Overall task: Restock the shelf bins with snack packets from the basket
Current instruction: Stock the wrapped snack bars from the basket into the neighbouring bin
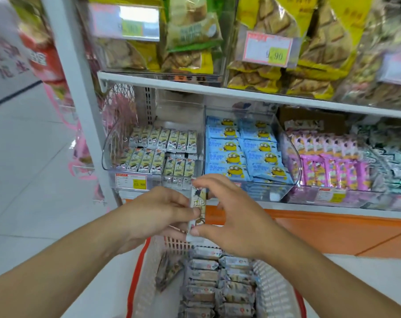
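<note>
While both hands share one slim cream-and-white snack packet [197, 208], it could slip and fall into the red-and-white plastic basket [273, 292] below the grip. The left hand [159, 213] pinches its middle; the right hand [231, 216] spans it, fingertip on the top end, thumb at the bottom. Its long axis stands near upright, and the top end seems to point toward the clear plastic shelf bin [152, 154] just beyond, with matching packets in rows.

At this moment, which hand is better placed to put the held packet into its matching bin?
Probably the left hand. It pinches the snack packet at mid-length and lies directly below the leftmost bin of matching packets. The right hand only pinches the packet's ends and sits nearer the blue-packet bin.
</note>
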{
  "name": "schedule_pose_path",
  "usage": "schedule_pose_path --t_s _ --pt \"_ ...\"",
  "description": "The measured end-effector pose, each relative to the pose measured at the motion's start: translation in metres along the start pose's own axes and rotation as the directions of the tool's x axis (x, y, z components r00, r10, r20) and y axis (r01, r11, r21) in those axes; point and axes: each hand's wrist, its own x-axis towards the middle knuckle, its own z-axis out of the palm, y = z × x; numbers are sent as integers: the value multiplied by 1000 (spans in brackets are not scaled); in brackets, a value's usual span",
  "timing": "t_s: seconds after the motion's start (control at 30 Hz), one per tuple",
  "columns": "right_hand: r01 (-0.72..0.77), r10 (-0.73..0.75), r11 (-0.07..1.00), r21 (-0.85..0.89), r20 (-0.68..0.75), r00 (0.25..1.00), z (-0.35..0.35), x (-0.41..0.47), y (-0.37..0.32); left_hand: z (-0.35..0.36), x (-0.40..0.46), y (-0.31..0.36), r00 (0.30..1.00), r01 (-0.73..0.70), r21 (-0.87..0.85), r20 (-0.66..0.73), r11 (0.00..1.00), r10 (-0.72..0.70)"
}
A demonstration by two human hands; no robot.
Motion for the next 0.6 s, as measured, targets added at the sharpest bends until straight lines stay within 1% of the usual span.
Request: schedule_pose_path --t_s 0.17,0.27,0.3,0.33,0.37,0.4,0.43,0.47,0.5,0.53,0.6 --pt "-20 21 999 -31 21 1000 -1 12 1 -9 6 1 999 -12 -2 -35 1000 12" --pt "-85 85 996 -13 19 996 -2 20 -2 -18 11 5 999 -11 -22 -33 1000 10" --pt "-104 104 995 -9 4 995 -5 25 -5 -24 13 8 998 -29 -36 -55 999 27" --pt "-119 119 993 -10 -17 993 -8 32 -8 -31 15 11 991 -63 8 -119 998 64" --pt "-134 134 991 -16 -38 990 -12 42 -12 -41 19 13 968 -101 144 -214 984 131" --pt "-149 148 989 -21 -59 987 -17 54 -16 -52 23 13 926 -118 342 -300 932 228" --pt "-165 163 986 -21 -75 984 -20 69 -19 -63 25 13 877 -108 530 -348 841 332" --pt "-177 175 984 -19 -87 981 -21 85 -21 -72 26 12 841 -77 661 -358 746 405" --pt "-184 181 983 -25 -95 979 -20 103 -22 -81 29 10 826 -46 728 -358 685 435" --pt "-190 185 981 -40 -90 979 -16 121 -22 -88 31 7 828 -24 751 -355 660 434" --pt "-210 207 974 -87 -32 978 -5 154 -19 -97 36 2 839 15 763 -361 647 407"
